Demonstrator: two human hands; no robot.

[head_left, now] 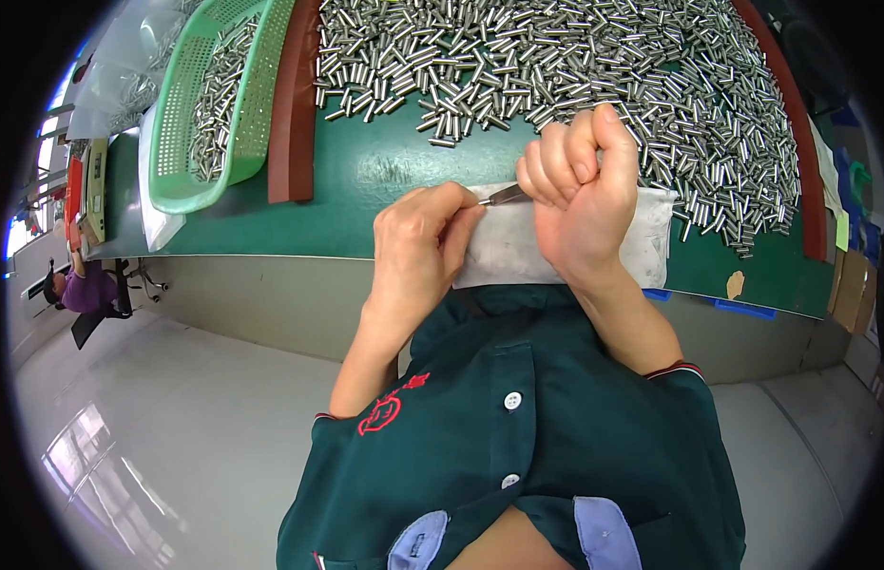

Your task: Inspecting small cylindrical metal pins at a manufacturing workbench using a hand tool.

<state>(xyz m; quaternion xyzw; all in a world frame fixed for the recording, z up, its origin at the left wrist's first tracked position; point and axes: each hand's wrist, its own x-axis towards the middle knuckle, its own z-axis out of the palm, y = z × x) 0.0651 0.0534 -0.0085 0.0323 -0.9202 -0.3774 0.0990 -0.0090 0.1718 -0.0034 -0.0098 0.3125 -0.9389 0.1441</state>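
Over the white cloth [518, 249] at the mat's near edge, your right hand [580, 195] is fisted around a thin metal tool [504, 196], whose tip meets your left hand [418, 252], fingers pinched together on something too small to tell. Beyond the cloth lies the pin heap [594, 57]; left of it, a green basket [209, 104].

There is bare green bench [385, 166] in the middle of the frame, between the red strip [292, 104] on the left and the two hands. A hand could slide through there. Up top, a big pile of small metal pins [594, 57] blocks the way. The green basket [209, 95] fills the upper left. A white cloth [651, 242] covers the near edge.
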